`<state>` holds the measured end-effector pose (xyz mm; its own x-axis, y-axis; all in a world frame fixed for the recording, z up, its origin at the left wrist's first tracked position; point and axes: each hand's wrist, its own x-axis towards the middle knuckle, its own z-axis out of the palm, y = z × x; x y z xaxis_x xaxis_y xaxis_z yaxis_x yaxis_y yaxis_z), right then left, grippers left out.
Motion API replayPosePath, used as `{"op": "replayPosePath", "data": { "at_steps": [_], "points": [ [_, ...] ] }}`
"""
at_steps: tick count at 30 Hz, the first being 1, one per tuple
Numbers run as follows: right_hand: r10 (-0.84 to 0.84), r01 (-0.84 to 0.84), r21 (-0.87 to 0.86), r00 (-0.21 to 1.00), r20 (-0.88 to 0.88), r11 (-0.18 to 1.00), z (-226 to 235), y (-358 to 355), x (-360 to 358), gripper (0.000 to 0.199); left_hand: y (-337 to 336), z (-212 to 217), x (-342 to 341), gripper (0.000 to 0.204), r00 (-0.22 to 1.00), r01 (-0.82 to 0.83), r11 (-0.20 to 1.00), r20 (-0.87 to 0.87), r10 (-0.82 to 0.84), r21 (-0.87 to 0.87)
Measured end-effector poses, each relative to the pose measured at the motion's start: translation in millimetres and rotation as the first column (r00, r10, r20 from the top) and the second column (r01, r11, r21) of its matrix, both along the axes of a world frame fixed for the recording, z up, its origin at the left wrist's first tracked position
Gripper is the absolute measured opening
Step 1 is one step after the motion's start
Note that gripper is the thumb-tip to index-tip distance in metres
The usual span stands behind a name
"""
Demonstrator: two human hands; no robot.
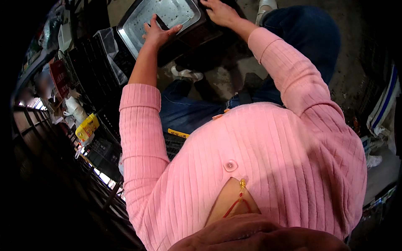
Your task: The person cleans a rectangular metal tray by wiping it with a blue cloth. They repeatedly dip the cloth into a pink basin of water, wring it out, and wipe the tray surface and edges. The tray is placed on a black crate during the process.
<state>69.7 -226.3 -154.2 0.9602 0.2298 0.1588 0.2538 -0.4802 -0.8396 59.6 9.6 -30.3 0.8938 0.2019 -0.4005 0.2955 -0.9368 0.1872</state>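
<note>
A shallow silver metal tray (184, 16) with small dark specks on its bottom lies at the top of the view. My left hand (158, 32) is over its near side, thumb and fingers spread. A dark patch shows between thumb and forefinger; whether it is a shadow or an object I cannot tell. Just right of the tray, my right hand (221, 12) is stretched out by the dark outer edge, its fingers extended and partly cut off by the picture's top. I see nothing held in it.
Black plastic crates (90, 62) stand at the left, with a clear plastic bag (109, 48) over one. Farther left are a yellow package (87, 127) and a dark red box (60, 78). White sacking with a blue stripe (386, 96) lies at the right. Light shoes (187, 74) show below the tray.
</note>
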Motion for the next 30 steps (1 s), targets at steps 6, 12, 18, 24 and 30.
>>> {"op": "replayPosePath", "data": {
  "at_steps": [6, 12, 18, 24, 30],
  "points": [
    [0.068, -0.097, -0.129, 0.975, -0.210, 0.987, 30.4, -31.2, -77.8, 0.047, 3.6, -5.0, 0.4, 0.122, 1.000, -0.001, 1.000, -0.004, 0.001, 0.014],
    [0.161, -0.454, -0.275, 0.713, -0.682, 0.848, 52.9, -51.8, -84.9, 0.035, 6.5, -2.6, -5.4, 0.122, 1.000, 0.002, 0.999, 0.022, -0.003, 0.044],
    [0.032, -0.349, -0.218, 0.589, -0.807, 0.911, -0.8, -52.3, -78.9, 0.038, -34.8, 17.7, -24.6, 0.089, 0.878, 0.144, 0.949, 0.407, -0.254, 0.282],
    [0.123, -0.099, 0.077, 0.672, -0.730, 0.992, -11.5, -39.6, -73.9, 0.046, -122.1, -5.0, -104.1, 0.018, 0.860, 0.064, 0.914, 0.486, 0.153, -0.400],
    [0.130, -0.037, 0.142, 0.674, -0.728, 0.989, 31.0, -29.8, -80.6, 0.050, -140.5, -29.0, -118.2, 0.020, 0.745, -0.141, 0.758, 0.437, 0.505, -0.637]
  ]
}}
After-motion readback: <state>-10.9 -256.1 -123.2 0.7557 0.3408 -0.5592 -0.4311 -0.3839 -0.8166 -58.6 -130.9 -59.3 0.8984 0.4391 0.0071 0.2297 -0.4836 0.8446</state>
